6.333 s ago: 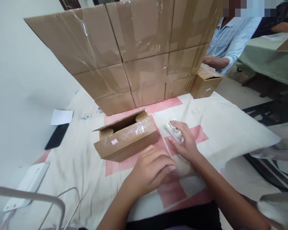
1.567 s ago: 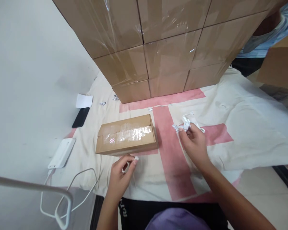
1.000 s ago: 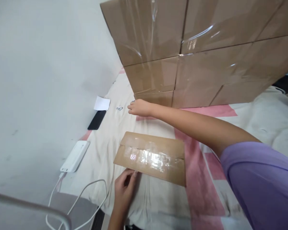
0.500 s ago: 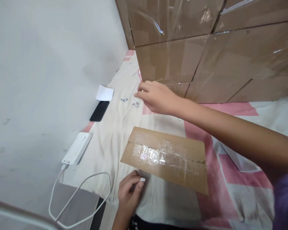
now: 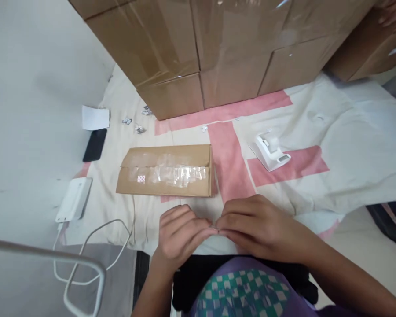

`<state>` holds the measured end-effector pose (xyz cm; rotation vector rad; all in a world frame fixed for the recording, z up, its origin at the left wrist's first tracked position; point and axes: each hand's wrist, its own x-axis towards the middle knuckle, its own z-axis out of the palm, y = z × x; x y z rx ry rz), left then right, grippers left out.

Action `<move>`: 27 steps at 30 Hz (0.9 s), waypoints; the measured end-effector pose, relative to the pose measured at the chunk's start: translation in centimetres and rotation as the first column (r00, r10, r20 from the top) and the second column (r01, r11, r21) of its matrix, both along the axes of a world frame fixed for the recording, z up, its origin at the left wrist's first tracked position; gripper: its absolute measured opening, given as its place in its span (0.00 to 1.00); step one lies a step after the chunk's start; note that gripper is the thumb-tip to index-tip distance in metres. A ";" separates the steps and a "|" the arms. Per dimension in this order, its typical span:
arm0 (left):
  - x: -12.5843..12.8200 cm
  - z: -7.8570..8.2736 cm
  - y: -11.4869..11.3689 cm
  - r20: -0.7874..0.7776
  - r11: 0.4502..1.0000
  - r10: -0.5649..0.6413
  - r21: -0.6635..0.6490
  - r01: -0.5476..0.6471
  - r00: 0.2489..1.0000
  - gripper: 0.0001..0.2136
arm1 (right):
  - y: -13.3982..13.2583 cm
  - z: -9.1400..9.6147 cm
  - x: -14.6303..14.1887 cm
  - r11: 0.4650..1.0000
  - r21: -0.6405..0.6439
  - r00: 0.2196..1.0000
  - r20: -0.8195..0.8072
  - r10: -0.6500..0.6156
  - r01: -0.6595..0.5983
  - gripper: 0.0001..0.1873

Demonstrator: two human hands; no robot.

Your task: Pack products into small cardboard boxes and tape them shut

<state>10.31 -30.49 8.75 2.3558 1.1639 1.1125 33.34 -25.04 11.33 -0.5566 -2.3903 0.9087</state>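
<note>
Because the left hand (image 5: 180, 231) and right hand (image 5: 257, 226) meet fingertip to fingertip over the near edge of the cloth (image 5: 333, 119), both pinched narrow on a small piece (image 5: 215, 227) too tiny to identify, the likeliest mishap is a drop. If either pinch loosens, the piece could fall into the lap or a fold of the cloth and be hard to find. It could also be confused with the scraps (image 5: 133, 124) lying near the cartons (image 5: 171, 57). The taped box (image 5: 166, 171) sits just beyond the fingers, so a forward jerk might nudge it. The cable (image 5: 95, 231) loops near the left forearm, and a swing of the elbow could snag it and drag the white pack (image 5: 74, 199). The dispenser (image 5: 269, 152) lies well apart, to the right.
</note>
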 end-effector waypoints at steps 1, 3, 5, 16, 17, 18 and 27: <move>0.1 0.0 -0.1 -0.030 1.000 0.012 0.017 -0.011 0.999 0.05 | -0.2 -0.6 0.3 0.999 -0.037 0.998 -0.056 -0.021 0.019 0.08; -0.3 -0.1 0.0 -0.071 0.992 0.107 0.082 -0.101 0.992 0.08 | -0.2 -1.7 0.5 0.989 -0.106 0.975 -0.185 -0.123 0.104 0.07; -1.5 -0.4 0.4 0.014 0.908 0.345 0.247 -0.337 0.939 0.13 | 0.4 -3.1 0.2 0.942 -0.170 0.901 -0.283 -0.328 0.289 0.07; -6.9 -2.6 4.7 0.005 0.667 0.728 0.226 -0.710 0.685 0.39 | 2.1 -8.4 -4.7 0.761 -0.231 0.686 -0.333 -0.647 0.606 0.07; -6.8 -2.8 4.6 0.013 0.657 0.735 0.233 -0.717 0.678 0.39 | 1.8 -8.4 -4.9 0.766 -0.237 0.685 -0.345 -0.642 0.598 0.07; -6.6 -2.9 4.6 0.021 0.652 0.739 0.233 -0.722 0.674 0.39 | 1.7 -8.4 -5.1 0.770 -0.238 0.686 -0.351 -0.637 0.592 0.07; -5.9 -2.9 4.5 0.033 0.607 0.780 0.203 -0.769 0.625 0.42 | 1.2 -9.5 -5.8 0.778 -0.164 0.692 -0.373 -0.617 0.606 0.11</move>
